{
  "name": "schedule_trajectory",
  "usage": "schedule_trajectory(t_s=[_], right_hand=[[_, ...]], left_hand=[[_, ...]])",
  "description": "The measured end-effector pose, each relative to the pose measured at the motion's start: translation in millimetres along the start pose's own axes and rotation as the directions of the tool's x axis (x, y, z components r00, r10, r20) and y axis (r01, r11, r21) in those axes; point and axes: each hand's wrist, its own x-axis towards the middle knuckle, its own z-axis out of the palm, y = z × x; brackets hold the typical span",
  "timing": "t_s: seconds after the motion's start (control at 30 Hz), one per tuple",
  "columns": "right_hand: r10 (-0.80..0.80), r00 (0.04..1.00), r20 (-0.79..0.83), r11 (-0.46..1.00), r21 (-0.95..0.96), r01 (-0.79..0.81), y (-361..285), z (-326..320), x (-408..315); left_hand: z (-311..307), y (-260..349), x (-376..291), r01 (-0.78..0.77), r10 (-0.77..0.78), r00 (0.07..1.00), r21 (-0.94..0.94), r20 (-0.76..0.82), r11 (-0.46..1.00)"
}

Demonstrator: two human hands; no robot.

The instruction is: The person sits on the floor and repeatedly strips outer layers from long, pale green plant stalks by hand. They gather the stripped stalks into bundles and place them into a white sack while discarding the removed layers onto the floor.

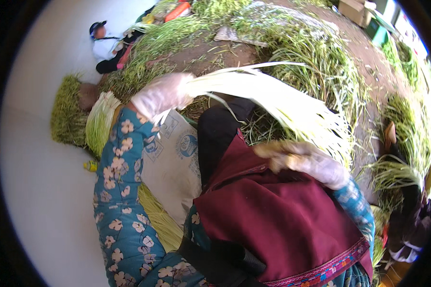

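Note:
My left hand [167,94], in a whitish work glove, grips a bundle of long pale leafy stalks [251,86] by one end. The bundle arcs across in front of me, and its loose tips fan out and droop on the right. Below that fanned part is my right hand [301,161], in a soiled glove and blurred. Whether its fingers hold anything is hidden by the blur. A dark red apron [273,215] with an embroidered border covers my lap. To its left lies a white woven sack [172,158] bearing blue print.
Heaped green leaves [309,68] cover much of the earthen floor [215,53]. Stacked bundles [102,118] stand by the white wall [39,143], near a small yellow bottle [91,165]. One person [107,46] sits far left, another [409,211] at right. A cardboard box [355,12] stands far right.

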Motion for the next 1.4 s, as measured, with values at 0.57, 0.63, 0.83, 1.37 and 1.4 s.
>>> schedule_trajectory(t_s=[0.57, 0.63, 0.83, 1.37, 1.4], right_hand=[[0.044, 0.948, -0.314, 0.807, 0.571, 0.151, 72.4, -8.2, 109.3], [-0.019, 0.893, -0.449, 0.557, 0.737, 0.382, 81.8, -24.5, 109.5], [-0.112, 0.510, -0.853, 0.706, 0.293, 0.645, 62.6, -73.1, 79.1], [-0.165, 0.952, 0.257, 0.831, -0.484, 0.274, -42.5, 23.5, 337.6], [-0.061, 0.960, 0.272, 0.866, -0.464, 0.186, -24.1, 30.0, 326.8]], left_hand=[[172.7, 40.5, -0.3, -0.175, 0.114, 0.974, -0.327, -0.198, 0.929], [178.0, 49.6, 3.8, -0.185, 0.127, 0.978, -0.417, -0.163, 0.890], [183.9, 34.9, 3.9, -0.218, 0.265, 0.964, -0.530, 0.013, 0.820], [219.1, -132.1, -55.7, -0.428, -0.618, 0.725, -0.902, -0.304, -0.059], [235.8, -152.6, -59.4, -0.366, -0.671, 0.719, -0.919, -0.182, -0.143]])
